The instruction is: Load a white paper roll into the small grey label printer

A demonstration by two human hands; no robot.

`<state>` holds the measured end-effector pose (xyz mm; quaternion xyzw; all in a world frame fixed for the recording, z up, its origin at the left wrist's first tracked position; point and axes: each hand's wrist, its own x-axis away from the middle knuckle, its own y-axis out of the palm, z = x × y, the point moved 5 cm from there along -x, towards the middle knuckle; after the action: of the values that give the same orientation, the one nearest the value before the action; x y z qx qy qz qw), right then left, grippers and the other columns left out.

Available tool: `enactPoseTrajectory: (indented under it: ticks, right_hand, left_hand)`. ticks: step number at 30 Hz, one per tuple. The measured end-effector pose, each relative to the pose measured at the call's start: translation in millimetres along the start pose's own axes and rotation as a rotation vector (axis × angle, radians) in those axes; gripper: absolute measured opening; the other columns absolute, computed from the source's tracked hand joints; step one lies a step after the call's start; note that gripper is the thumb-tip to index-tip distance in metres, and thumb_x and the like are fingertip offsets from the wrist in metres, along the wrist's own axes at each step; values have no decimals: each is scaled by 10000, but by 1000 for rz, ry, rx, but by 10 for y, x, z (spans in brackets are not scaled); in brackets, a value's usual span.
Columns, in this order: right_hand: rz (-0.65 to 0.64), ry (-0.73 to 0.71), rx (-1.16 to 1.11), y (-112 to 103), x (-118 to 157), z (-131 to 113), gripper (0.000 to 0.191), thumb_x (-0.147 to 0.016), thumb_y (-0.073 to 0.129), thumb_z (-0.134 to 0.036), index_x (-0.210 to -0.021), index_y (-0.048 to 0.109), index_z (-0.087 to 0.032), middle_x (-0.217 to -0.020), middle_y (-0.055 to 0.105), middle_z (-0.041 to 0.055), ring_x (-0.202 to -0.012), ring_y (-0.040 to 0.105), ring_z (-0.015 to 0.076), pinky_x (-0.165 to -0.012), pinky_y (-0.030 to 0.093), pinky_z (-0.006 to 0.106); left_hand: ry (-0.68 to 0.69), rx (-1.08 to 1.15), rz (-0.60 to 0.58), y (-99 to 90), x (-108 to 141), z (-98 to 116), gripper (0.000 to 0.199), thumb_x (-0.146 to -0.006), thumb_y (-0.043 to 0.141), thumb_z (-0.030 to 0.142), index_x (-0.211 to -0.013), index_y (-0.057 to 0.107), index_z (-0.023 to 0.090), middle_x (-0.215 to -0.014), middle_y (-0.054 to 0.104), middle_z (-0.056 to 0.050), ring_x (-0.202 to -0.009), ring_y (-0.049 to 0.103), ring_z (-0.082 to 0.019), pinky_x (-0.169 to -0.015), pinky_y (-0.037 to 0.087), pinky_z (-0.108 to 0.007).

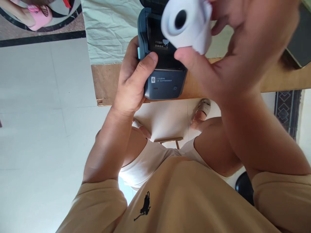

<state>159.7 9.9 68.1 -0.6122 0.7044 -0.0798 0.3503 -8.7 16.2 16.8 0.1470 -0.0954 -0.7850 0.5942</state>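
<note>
My left hand (136, 72) grips a dark blue label printer (165, 84) from its left side, thumb lying over the rim of the paper bay. The printer's lid stands open at the top, and a printed notice shows inside the bay. Just above the bay's right part, my right hand (233, 48) holds a white paper roll (186, 26) between thumb and fingers. The roll's dark core hole faces left and toward the camera. It hides part of the bay, so I cannot tell whether the two touch.
A wooden table (107, 84) with a pale green cloth (109, 29) lies under the printer. At the right stands a dark box-like object (300, 38). Another person's foot in a pink sandal (40, 16) shows at the upper left. A patterned mat (286, 110) lies on the floor.
</note>
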Motion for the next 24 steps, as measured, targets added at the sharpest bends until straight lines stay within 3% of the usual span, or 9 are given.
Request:
enactPoseTrajectory:
  ticks: [2,4,10,14,19,22,24]
  right_hand:
    - [-101,-240,357,142,-22,-182,387,-824,529,-449,-1062,621,-158,-990,604,-12,-1003,595,181,-863,489,332]
    - [-135,-358,494,215,-35,-255,309,-850,474,-345,-1004,599,-108,-1005,597,27,-1007,605,190,-882,497,337]
    - [-121,-492,409,215,-16,-259,164,-765,519,-154,-920,564,-129,-947,613,-10,-1002,619,173,-897,488,315]
    - [-124,-510,352,208,11,-268,100,-774,542,-152,-866,581,-158,-1061,635,-31,-1001,619,155,-864,484,322]
    - [-71,-570,323,191,96,-367,191,-875,446,-239,-806,609,-166,-906,631,1,-891,596,150,-813,479,341]
    - [-69,-617,297,244,185,-401,147,-837,501,-237,-743,604,-190,-828,625,-21,-830,587,150,-765,474,346]
    - [-76,-629,310,292,230,-394,131,-824,520,-225,-720,597,-204,-807,629,-41,-812,583,139,-735,466,331]
  left_hand:
    - [-11,-7,-11,-5,8,3,189,-845,543,372,-999,571,266,-970,605,-31,-967,571,-217,-831,469,-330]
    - [-27,-28,-27,-8,12,4,191,-847,537,374,-1006,575,274,-973,609,-30,-999,564,-226,-864,468,-326]
    - [-36,-39,-40,-22,4,16,197,-849,529,389,-1006,594,289,-957,606,-27,-992,559,-230,-878,460,-316]
    - [-33,-68,-23,-8,7,27,198,-846,518,419,-974,600,292,-944,617,-26,-996,556,-239,-867,459,-321]
    - [-20,-33,28,5,18,22,238,-855,482,460,-899,589,252,-859,579,-37,-891,579,-220,-754,453,-306]
    - [17,58,-13,19,21,38,284,-783,586,481,-958,594,257,-899,604,-48,-913,586,-247,-756,440,-314]
    - [31,91,-39,17,23,53,371,-721,687,375,-1050,575,248,-956,618,-47,-964,581,-263,-801,438,-317]
